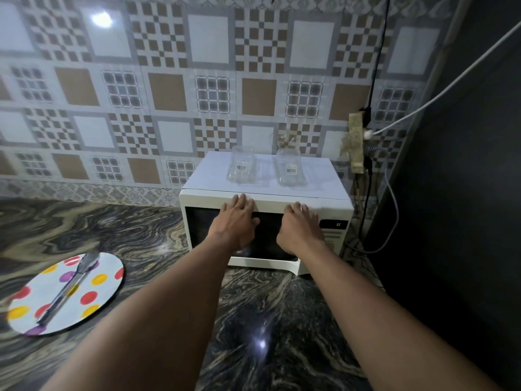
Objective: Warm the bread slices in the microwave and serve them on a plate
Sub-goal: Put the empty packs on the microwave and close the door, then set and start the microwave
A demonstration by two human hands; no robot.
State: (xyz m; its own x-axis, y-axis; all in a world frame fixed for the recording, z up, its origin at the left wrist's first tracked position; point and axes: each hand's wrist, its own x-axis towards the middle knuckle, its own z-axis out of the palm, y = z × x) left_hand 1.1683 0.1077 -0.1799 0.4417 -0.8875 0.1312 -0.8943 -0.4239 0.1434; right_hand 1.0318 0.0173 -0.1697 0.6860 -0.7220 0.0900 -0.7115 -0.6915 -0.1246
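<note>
A white microwave stands on the dark marble counter against the tiled wall, its door closed. My left hand and my right hand both lie flat against the top of the door, fingers resting on its upper edge and holding nothing. A round white plate with coloured dots lies on the counter at the left. Metal tongs rest across it. No bread slices are visible; the dark door window hides the inside.
Two clear plastic containers stand on top of the microwave. A small display glows on its right panel. Cables and a taped socket hang on the wall at the right, beside a dark wall.
</note>
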